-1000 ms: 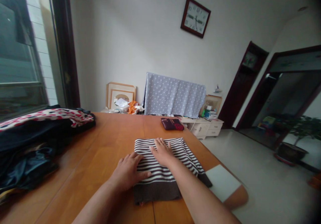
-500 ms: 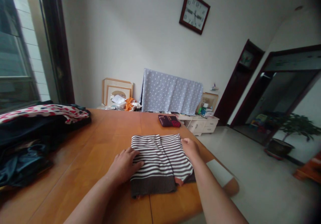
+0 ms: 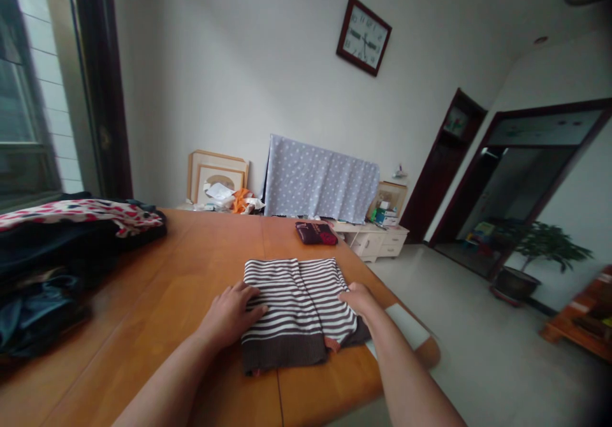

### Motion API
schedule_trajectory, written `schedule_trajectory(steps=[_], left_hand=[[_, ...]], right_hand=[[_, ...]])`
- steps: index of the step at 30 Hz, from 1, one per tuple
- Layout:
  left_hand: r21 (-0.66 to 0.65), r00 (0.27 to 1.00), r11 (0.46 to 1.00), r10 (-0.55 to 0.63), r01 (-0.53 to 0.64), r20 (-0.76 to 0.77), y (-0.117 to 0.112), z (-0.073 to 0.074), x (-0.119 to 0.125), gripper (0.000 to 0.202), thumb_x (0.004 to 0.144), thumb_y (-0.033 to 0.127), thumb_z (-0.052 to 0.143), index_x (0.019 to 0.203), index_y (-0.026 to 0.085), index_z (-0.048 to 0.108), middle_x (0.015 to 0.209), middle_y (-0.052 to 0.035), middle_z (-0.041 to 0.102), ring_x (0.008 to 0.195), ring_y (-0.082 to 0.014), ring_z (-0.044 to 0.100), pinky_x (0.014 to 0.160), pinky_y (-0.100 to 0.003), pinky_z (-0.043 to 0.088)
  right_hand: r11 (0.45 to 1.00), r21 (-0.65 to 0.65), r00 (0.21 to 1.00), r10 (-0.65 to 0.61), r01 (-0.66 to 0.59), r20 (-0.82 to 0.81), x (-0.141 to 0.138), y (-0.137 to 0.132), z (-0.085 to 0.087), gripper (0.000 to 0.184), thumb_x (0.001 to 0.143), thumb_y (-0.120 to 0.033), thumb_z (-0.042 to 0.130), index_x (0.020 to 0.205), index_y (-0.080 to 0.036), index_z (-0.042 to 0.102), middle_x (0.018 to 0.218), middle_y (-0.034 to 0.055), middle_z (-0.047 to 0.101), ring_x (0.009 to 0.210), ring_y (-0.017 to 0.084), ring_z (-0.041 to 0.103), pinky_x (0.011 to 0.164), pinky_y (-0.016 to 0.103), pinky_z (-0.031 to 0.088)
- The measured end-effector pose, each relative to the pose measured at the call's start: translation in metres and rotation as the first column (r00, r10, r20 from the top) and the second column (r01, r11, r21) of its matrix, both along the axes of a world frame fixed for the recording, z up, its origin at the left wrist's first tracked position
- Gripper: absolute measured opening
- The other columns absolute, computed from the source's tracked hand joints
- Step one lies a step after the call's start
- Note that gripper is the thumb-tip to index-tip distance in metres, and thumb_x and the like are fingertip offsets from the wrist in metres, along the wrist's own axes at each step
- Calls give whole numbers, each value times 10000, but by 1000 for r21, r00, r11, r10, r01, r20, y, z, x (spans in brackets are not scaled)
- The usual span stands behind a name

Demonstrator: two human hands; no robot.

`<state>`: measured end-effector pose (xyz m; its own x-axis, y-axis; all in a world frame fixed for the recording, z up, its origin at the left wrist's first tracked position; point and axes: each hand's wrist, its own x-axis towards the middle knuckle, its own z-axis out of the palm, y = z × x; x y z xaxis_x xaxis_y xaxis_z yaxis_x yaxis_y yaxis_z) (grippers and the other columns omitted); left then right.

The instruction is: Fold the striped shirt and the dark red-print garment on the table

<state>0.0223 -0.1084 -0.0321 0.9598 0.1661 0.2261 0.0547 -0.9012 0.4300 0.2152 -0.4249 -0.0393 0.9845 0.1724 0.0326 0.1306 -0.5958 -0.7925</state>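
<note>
At table's near side, folded striped knit garment (image 3: 291, 306) lies flat on wooden table (image 3: 143, 306), brown & white bands running across, dark ribbed hem at 6 o'clock. Small orange-pink patch (image 3: 332, 344) shows at hem's R end.

L hand (image 3: 229, 315) is relaxed & open, fingers spread, palm down on garment's L side, no grip. R hand (image 3: 357, 299) sits on garment's R edge, fingers slightly curved; can't tell if it's pinching the cloth or just resting there.

From garment: dark red pouch (image 3: 315, 233) lies on table at 12 o'clock, well apart. Heap of dark clothes w/ red-&-white patterned cloth on top (image 3: 57, 248) at 9 o'clock. White card (image 3: 406, 325) near table's edge at 4 o'clock, just beside garment's lower R corner. Beyond table at 12 o'clock, polka-dot cloth (image 3: 320, 178) hangs btw leaning picture frames (image 3: 217, 175) and low drawer cabinet (image 3: 375, 239).
</note>
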Motion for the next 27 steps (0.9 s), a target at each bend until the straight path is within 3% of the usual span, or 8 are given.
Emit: schedule_trajectory(steps=[7,12,16,20,23,27], left_hand=[[-61,999,998,6,-4,36,4,-6,2,388,899,541,537,1127,274,701,1158,-87,655,1062,-260,628,892,-347,465],[-132,999,991,25,-18,48,6,-10,4,347,908,470,528,1126,262,701,1157,-87,683,1066,-254,644,910,-342,476],[-324,996,945,59,-34,67,11,-15,11,401,946,439,445,1197,226,674,1212,-95,713,1139,-260,642,984,-362,471],[-549,983,835,121,-26,138,16,-21,17,507,926,465,427,1274,150,618,1263,-135,703,1180,-280,635,1029,-394,466],[-636,972,771,167,-23,167,17,-23,19,539,887,475,467,1279,131,604,1218,-141,721,1147,-287,652,1014,-401,479],[-675,972,737,181,-34,150,16,-23,20,572,884,481,485,1326,127,568,1137,-128,747,1066,-277,687,949,-388,512]], right_hand=[[999,-17,997,53,-52,51,-3,28,26,243,692,-255,644,897,-185,756,808,45,756,818,243,686,701,284,502],[974,-70,949,228,-217,218,-21,80,60,296,728,-234,638,995,-240,765,964,52,766,947,276,674,846,329,497],[905,-221,858,418,-363,299,-72,136,64,347,760,-201,611,1076,-272,736,1066,67,753,985,275,665,866,330,461],[780,-430,787,578,-455,215,-121,173,50,370,795,-216,592,1150,-253,694,1133,83,725,1048,265,648,882,330,439],[731,-510,783,600,-454,164,-138,175,49,333,839,-270,573,1155,-238,674,1149,81,709,1053,245,644,874,321,433],[734,-547,805,568,-403,169,-145,152,59,400,854,-498,612,1175,-263,650,1138,77,705,1026,260,641,842,336,429]])
